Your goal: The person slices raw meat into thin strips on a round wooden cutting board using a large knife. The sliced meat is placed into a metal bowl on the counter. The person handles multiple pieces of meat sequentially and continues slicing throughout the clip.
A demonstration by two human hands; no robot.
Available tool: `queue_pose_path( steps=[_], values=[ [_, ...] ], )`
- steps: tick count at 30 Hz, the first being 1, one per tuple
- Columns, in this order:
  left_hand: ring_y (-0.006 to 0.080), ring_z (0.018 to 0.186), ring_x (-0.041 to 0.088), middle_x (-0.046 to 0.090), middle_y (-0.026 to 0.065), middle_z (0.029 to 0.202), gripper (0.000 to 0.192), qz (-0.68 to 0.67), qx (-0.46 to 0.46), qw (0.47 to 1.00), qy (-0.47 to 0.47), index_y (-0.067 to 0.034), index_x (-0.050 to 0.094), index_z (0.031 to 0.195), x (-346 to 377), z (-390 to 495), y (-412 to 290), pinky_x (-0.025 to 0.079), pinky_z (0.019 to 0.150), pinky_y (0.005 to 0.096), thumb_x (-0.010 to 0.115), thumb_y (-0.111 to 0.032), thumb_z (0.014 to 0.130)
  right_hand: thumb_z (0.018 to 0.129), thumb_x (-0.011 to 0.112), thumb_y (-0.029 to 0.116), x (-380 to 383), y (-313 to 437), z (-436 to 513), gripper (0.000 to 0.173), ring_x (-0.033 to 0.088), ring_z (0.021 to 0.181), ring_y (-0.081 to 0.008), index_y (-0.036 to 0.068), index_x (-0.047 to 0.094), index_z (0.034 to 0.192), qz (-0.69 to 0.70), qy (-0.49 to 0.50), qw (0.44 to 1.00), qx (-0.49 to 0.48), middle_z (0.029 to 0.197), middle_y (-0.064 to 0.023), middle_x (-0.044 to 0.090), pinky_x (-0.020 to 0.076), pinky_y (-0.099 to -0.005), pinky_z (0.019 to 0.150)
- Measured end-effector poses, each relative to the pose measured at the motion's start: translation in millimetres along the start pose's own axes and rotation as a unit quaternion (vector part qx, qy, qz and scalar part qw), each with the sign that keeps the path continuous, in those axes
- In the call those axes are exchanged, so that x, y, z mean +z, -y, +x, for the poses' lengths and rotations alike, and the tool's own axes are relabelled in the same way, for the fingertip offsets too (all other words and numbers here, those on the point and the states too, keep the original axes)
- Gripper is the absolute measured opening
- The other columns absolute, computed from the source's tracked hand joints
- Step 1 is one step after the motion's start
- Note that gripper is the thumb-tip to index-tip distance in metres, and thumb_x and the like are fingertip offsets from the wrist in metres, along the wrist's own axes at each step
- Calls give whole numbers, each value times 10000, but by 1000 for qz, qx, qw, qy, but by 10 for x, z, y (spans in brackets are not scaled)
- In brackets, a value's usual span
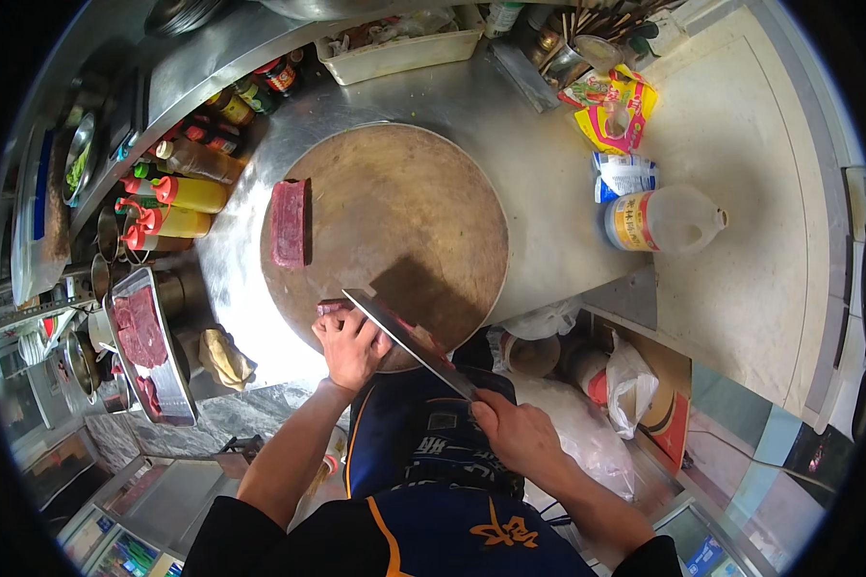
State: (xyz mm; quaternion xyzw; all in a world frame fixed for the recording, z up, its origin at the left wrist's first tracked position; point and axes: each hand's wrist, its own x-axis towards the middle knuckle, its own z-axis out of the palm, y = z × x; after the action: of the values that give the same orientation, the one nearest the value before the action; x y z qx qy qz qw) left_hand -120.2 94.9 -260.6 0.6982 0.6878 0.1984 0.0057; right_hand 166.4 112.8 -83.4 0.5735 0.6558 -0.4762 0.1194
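My right hand (pixel 516 433) is closed around the handle of a cleaver (pixel 411 345), whose blade slants up and left over the near edge of a round wooden chopping block (pixel 397 195). Curled fingers of my left hand (pixel 353 346) press on a piece of raw red meat (pixel 332 306) beside the blade, hiding much of it. Some cut meat shows on the blade's far side. A second, rectangular block of raw meat (pixel 289 223) lies at the block's left.
Left of the block are a metal tray (pixel 187 404) with raw meat, a folded cloth (pixel 225 359) and squeeze bottles (pixel 191 195). A white plastic bin (pixel 404 58) stands at the back. Seasoning bags (pixel 624 108) and a plastic jug (pixel 667 220) are at right.
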Motion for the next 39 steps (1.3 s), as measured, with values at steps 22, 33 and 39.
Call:
queue_pose_path(
  steps=[22,33,39],
  values=[
    [320,1094,574,667,24,1163,317,-24,6,999,-47,-195,757,1075,-46,79,-67,394,948,526,801,-233,764,1111,460,493,268,298,900,467,729,813,-494,137,677,1322,-31,-64,995,-65,835,-267,741,579,-609,755],
    [251,1060,601,691,-45,1176,337,-54,6,996,-66,-216,759,1094,-71,81,-63,405,920,493,824,-190,764,1122,415,520,71,267,466,529,725,914,-499,113,733,1236,21,-63,997,-45,920,-283,751,551,-615,827],
    [304,1095,578,682,0,1174,308,-46,-2,998,-32,-209,766,1087,-31,-2,-28,400,954,545,827,-219,785,1091,516,507,265,90,448,466,736,775,-467,130,715,1279,-19,-119,989,-83,829,-239,752,582,-576,716]
  ],
)
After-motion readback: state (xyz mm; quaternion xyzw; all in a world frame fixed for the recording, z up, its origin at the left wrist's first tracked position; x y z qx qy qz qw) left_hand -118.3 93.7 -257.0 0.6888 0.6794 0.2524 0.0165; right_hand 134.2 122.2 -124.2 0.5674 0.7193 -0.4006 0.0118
